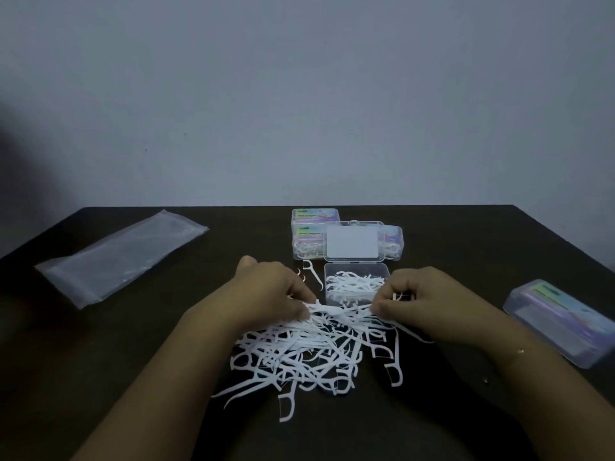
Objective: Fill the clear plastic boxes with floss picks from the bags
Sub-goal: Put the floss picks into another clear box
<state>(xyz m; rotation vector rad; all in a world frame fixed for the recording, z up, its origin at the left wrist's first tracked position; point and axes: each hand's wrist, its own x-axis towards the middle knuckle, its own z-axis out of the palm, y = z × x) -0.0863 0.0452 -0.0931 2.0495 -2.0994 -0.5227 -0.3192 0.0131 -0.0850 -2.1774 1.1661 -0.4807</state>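
A: What is the person doing with the pile?

B: The left hand (271, 291) and the right hand (416, 294) are both pinching one bunch of floss picks (339, 309) by its two ends, fingers curled round it, just above the loose pile of floss picks (309, 354) lying on the dark table (133, 361).

A: And where is it going?

B: Judging by the layout, into the open clear box (356, 282), sitting just beyond the hands and already holding some picks, with its lid (353, 241) standing up at the far side.

A: How should they be handling it?

B: I would say keeping the bunch tight and level, so no picks are slipping out, and lowering it straight in.

A: Which way is the bunch lying?

B: Its long axis is running left to right, matching the box's long side. Which end the heads are facing, I cannot tell.
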